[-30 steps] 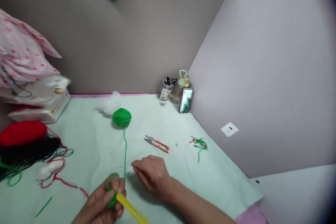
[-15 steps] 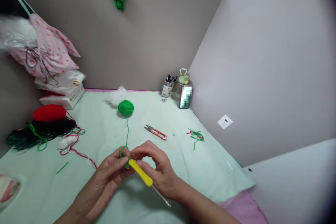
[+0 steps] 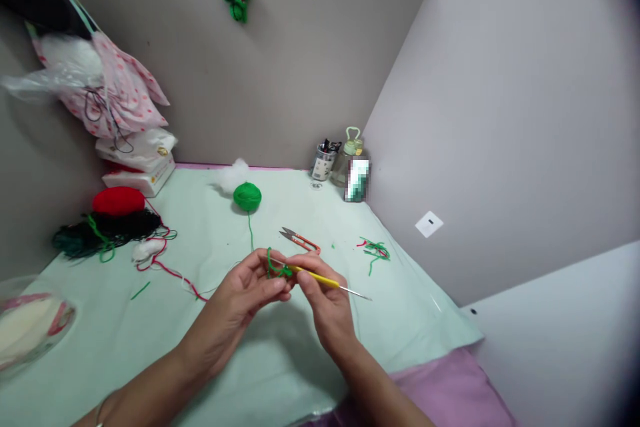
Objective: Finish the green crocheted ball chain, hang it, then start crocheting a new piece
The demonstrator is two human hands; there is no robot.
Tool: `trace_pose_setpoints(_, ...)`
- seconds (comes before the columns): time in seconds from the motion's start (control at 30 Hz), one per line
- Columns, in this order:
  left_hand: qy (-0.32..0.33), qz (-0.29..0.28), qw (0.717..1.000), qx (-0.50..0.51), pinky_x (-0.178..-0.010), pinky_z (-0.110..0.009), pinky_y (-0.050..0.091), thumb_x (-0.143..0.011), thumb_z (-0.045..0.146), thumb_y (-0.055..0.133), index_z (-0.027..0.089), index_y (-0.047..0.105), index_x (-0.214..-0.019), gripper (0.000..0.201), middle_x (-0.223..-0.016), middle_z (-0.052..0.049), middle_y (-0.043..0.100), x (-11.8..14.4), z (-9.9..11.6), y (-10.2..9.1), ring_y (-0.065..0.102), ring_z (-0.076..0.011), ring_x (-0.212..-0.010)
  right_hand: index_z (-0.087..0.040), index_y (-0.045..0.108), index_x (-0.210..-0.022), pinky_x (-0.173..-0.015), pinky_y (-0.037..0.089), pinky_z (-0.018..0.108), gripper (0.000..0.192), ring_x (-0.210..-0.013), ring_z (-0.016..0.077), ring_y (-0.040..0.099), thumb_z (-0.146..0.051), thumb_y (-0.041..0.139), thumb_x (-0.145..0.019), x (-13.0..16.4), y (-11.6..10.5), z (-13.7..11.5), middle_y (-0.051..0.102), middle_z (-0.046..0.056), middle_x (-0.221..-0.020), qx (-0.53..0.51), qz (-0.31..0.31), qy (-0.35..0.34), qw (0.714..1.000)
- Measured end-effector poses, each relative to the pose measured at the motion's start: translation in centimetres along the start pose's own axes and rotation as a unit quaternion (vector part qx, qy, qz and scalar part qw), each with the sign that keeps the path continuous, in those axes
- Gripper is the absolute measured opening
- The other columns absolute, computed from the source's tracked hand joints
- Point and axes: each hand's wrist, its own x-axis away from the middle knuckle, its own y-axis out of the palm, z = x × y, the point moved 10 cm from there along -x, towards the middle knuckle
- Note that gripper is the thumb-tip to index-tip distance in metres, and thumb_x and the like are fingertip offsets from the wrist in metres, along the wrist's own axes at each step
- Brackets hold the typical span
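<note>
- Your right grip [image 3: 327, 300] pinches the yellow hook [image 3: 325, 280].
- Your left grip [image 3: 245, 290] holds green yarn [image 3: 287, 271] right by the hook.
- The green ball [image 3: 247, 197] sits on the tabletop [image 3: 425, 320], past both grips.

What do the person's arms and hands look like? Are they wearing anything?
The left hand and right hand have no gloves. No sleeves show on the left forearm or right forearm. A thin dark band with a small pale bit crosses the left forearm.
</note>
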Motion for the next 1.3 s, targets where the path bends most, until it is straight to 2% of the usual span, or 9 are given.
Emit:
trace_pose_setpoints(0.17,0.049,-0.003,0.998,-0.041,-0.084,-0.028,0.053,-0.088,0.033,0.075,0.023,0.071,-0.110,0.024,-0.095,-0.002,0.070,-0.2,0.6,0.1,0.064,-0.0152,-0.086,-0.031,0.079,-0.103,-0.076,0.057,0.028,0.016,-0.077,0.0141,0.068,-0.034,0.066,-0.096,0.2,-0.8,0.9,0.072,0.001,-0.094,-0.033,0.031,0.025,0.999)
trace_pose_setpoints(0.27,0.046,-0.005,0.999,-0.026,-0.084,-0.030,0.054,-0.092,0.038,0.071,0.021,0.073,-0.106,0.023,-0.096,-0.003,0.070,-0.4,0.2,-0.1,0.065,-0.0162,-0.086,-0.031,0.080,-0.099,-0.075,0.057,0.027,0.013,-0.082,0.0156,0.068,-0.031,0.069,-0.093,0.3,-0.8,0.7,0.072,0.002,-0.092,-0.021,0.032,0.012,0.999)
trace_pose_setpoints(0.4,0.048,0.005,0.999,-0.024,-0.083,-0.028,0.054,-0.086,0.033,0.078,0.020,0.075,-0.098,0.018,-0.097,-0.002,0.070,-0.8,-0.4,-0.7,0.065,-0.0144,-0.083,-0.028,0.080,-0.093,-0.069,0.056,0.025,0.008,-0.081,0.0155,0.066,-0.026,0.076,-0.086,0.4,-0.6,0.7,0.070,0.001,-0.088,-0.026,0.031,0.005,0.999)
trace_pose_setpoints(0.5,0.045,0.015,0.999,-0.022,-0.081,-0.028,0.054,-0.085,0.031,0.079,0.020,0.075,-0.100,0.019,-0.090,-0.001,0.070,-0.8,-0.9,-1.3,0.065,-0.0133,-0.079,-0.026,0.079,-0.088,-0.067,0.056,0.025,0.006,-0.077,0.0152,0.066,-0.024,0.080,-0.082,0.7,-0.6,1.2,0.069,0.001,-0.085,-0.040,0.043,0.022,0.998)
trace_pose_setpoints(0.67,0.031,0.001,1.000,-0.008,-0.080,-0.028,0.053,-0.084,0.029,0.081,0.024,0.071,-0.120,0.038,-0.084,-0.001,0.068,-0.5,-1.2,-1.0,0.066,-0.0142,-0.078,-0.024,0.078,-0.085,-0.067,0.057,0.026,0.009,-0.075,0.0157,0.067,-0.026,0.083,-0.078,1.5,-1.1,2.5,0.072,0.001,-0.082,-0.086,0.103,0.069,0.989)
trace_pose_setpoints(0.87,0.054,0.036,0.998,-0.006,-0.081,-0.027,0.051,-0.084,0.027,0.080,0.023,0.070,-0.118,0.036,-0.085,0.000,0.067,-0.4,-0.7,-1.3,0.064,-0.0138,-0.079,-0.022,0.075,-0.082,-0.062,0.052,0.025,0.015,-0.064,0.0128,0.062,-0.027,0.086,-0.073,2.2,-0.4,3.6,0.069,-0.001,-0.072,-0.139,0.130,0.110,0.976)
trace_pose_setpoints(1.07,0.075,0.049,0.996,-0.009,-0.082,-0.026,0.051,-0.081,0.025,0.082,0.026,0.071,-0.119,0.039,-0.088,0.002,0.064,-0.1,-0.9,-1.7,0.063,-0.0134,-0.082,-0.022,0.073,-0.086,-0.065,0.053,0.028,0.013,-0.068,0.0138,0.061,-0.028,0.082,-0.079,2.5,-0.6,3.4,0.067,0.000,-0.078,-0.089,0.166,0.088,0.978)
trace_pose_setpoints(1.2,0.077,0.034,0.996,-0.022,-0.090,-0.028,0.050,-0.087,0.029,0.077,0.026,0.070,-0.124,0.038,-0.095,-0.002,0.067,0.2,-1.0,-1.4,0.063,-0.0166,-0.092,-0.021,0.071,-0.084,-0.063,0.054,0.027,0.009,-0.069,0.0144,0.061,-0.026,0.079,-0.081,2.7,-0.8,2.2,0.064,0.001,-0.081,-0.027,0.189,0.046,0.981)
trace_pose_setpoints(1.3,0.066,0.036,0.997,0.000,-0.092,-0.028,0.048,-0.084,0.028,0.079,0.026,0.069,-0.124,0.041,-0.097,-0.002,0.067,0.3,-1.3,-1.3,0.061,-0.0170,-0.096,-0.022,0.072,-0.084,-0.064,0.055,0.027,0.005,-0.074,0.0152,0.063,-0.024,0.077,-0.083,2.8,-0.6,0.9,0.063,0.002,-0.082,0.007,0.193,0.007,0.981)
